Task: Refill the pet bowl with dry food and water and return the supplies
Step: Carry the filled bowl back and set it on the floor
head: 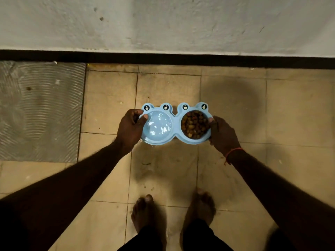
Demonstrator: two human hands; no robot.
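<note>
Closest to me, two bare feet (174, 212) stand on the tile floor (108, 178), toes pointing at the wall. Just past them I've got both arms reaching out and down over the tiles. The left hand (129, 129) grips the left end of the blue double bowl (175, 122), thumb hooked over the rim, fingers curled under. The right hand (222, 134) clamps the right end the same way, thumb on the rim beside the food; a red thread (233, 153) circles that wrist. The bowl sits level between the hands, above the floor tiles, frog eyes along its far edge. Its left cup holds water (158, 124), its right cup brown kibble (194, 125). Further left lies a grey ribbed mat (39, 113). Beyond everything, a black baseboard (163, 58), then the white wall (163, 22).
</note>
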